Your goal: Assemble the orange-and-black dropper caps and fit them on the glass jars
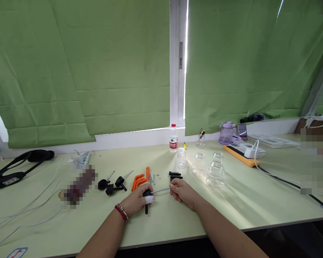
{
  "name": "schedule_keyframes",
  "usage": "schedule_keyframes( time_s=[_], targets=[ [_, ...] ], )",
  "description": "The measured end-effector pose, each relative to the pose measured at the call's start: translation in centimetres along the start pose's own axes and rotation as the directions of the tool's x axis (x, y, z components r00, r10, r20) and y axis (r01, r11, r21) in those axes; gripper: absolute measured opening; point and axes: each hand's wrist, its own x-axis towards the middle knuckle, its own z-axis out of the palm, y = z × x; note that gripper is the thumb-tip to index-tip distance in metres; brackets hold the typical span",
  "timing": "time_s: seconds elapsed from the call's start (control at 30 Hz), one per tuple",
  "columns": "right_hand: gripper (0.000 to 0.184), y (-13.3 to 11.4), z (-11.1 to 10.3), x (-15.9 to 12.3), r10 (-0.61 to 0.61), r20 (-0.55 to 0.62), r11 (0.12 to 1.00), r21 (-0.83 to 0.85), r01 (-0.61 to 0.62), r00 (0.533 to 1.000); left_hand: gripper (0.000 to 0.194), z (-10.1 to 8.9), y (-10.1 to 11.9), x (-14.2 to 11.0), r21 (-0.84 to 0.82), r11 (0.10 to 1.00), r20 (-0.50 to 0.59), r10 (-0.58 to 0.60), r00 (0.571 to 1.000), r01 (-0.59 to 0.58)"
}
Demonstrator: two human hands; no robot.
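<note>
- The left hand (136,201), at the lower centre of the frame, has its fingers closed round a black part (147,193); a black stem points down below the grip, and a thin metal rod (160,189) runs from the part toward the right
- The right hand (183,192), just right of lower centre, has its fingers drawn narrow round the far end of that rod; whether they also pinch some small piece there, I cannot tell
- A white wrapping (150,199) covers one finger of the left hand; a red wristband (121,212) circles the same wrist
- Left of the hands, three more black parts (121,181) lie together on the tabletop (161,233); metal rods stick out from two of them
- Just above the left hand lie several orange pieces (139,180); small metal pieces (154,179) sit just to their right
- Above the right hand rest short black pieces (175,177), close together
- Right of centre stand clear glasses (181,159), some near one another; light falls across the tabletop there
- Behind them, near the wall, stand a water bottle (173,139) with a red cap and, toward the right, a purple bottle (226,135); below the latter lies an orange-edged power strip (240,156)
- At the far left lies a black headset (18,168); green curtains (110,64) fill the upper frame
</note>
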Motion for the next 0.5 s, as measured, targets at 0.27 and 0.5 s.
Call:
schedule_keyframes(
  time_s=[0.27, 0.5],
  targets=[
    [0.018, 0.65, -0.35, 0.28, -0.016, 0.03, 1.0, 0.0, 0.016, 0.999, 0.023, -0.01, 0.16, 0.05, 0.015, 1.0, -0.01, 0.002, 1.0, -0.002],
    [0.026, 0.32, -0.08, 0.05, -0.001, 0.011, 0.999, -0.052, 0.002, 1.0, 0.024, -0.01, 0.09, -0.01, 0.018, 1.0, -0.004, -0.002, 1.0, 0.003]
  ],
)
